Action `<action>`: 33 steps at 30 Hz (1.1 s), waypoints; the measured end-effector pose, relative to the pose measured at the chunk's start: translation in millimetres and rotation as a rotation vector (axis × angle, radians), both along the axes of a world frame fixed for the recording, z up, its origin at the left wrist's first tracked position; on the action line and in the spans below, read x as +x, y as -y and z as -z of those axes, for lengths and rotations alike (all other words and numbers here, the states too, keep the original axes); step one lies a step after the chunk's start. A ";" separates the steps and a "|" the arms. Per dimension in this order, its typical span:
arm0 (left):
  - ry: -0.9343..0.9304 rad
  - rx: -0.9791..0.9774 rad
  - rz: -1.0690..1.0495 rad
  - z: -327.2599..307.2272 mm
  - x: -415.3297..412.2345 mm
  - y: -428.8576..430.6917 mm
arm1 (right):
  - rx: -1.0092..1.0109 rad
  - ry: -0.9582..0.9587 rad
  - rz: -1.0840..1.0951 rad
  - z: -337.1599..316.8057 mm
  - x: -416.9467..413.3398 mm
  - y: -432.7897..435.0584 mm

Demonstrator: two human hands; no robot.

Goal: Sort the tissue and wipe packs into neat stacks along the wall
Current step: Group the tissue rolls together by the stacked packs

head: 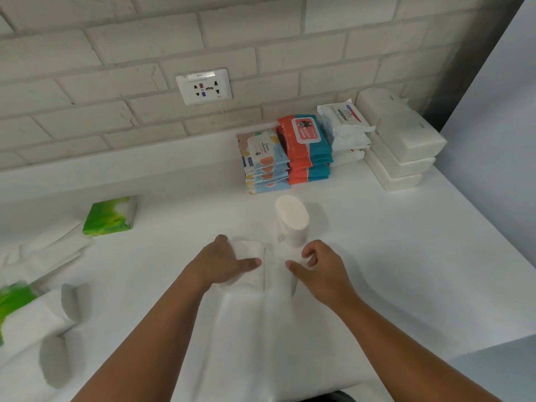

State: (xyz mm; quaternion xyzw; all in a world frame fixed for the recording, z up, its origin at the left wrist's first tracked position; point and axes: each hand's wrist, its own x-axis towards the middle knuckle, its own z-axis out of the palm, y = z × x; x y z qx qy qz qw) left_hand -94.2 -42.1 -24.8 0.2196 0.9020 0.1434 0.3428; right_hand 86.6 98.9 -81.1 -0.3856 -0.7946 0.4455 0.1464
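Two white packs lie side by side on the counter in front of me. My left hand [229,264] grips the left white pack [249,264], thumb on top. My right hand [316,266] rests on the right white pack [280,261] with its fingers loosely curled. An oval white pack [291,220] stands upright just behind them. Along the wall stand neat stacks: pastel wipe packs [265,166], red and teal wipe packs [307,149], white wipe packs with blue print [345,126] and plain white tissue packs [403,152].
A green tissue pack [111,216] lies at the left beside flat white packs [49,250]. More green and white packs [20,311] sit at the near left edge. A wall socket [204,87] is above the white counter [406,256], whose right edge drops off.
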 end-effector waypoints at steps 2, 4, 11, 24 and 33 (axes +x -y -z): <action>0.069 0.071 -0.073 -2.0 4.9 2.2 | 0.067 0.065 -0.150 2.1 1.8 9.3; 0.155 0.189 -0.128 -2.4 5.6 4.8 | 0.137 0.104 -0.239 2.6 0.7 15.9; 0.470 0.510 0.024 -27.1 -0.8 23.9 | 0.066 0.182 -0.338 -15.5 -7.9 21.3; 0.499 0.641 0.122 -58.4 -21.1 40.6 | -0.721 -0.318 -0.366 -55.8 -20.8 14.2; -0.064 0.817 -0.089 -31.3 32.2 -17.9 | -0.795 -0.280 -0.113 -80.5 -61.3 8.5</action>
